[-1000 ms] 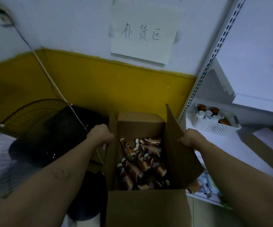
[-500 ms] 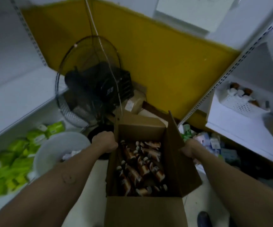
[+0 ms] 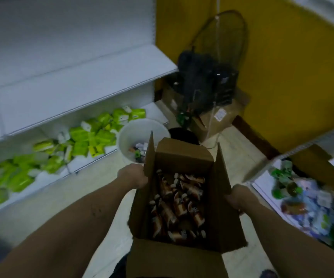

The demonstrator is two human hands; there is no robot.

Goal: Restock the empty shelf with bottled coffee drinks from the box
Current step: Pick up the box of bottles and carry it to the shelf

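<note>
An open cardboard box (image 3: 184,155) hangs in front of me, held off the floor between both hands. Several brown bottled coffee drinks (image 3: 177,205) with pale caps lie jumbled inside it. My left hand (image 3: 133,176) grips the box's left wall near the upright flap. On the other side, my right hand (image 3: 239,199) clasps the right wall under the raised right flap. A bare white shelf (image 3: 77,81) runs along the left at mid height.
Green packets (image 3: 85,137) fill the lower left shelf. A white bucket (image 3: 126,137) with scraps stands on the floor just beyond the box. A black fan (image 3: 206,81) and a cardboard carton (image 3: 220,119) sit by the yellow wall. Mixed goods (image 3: 302,195) crowd the low right shelf.
The view has swung left and down while I carry the box: the paper sign and right shelf basket left the view, and the left shelves, green packets and bucket came in. Both hands kept their grip.
</note>
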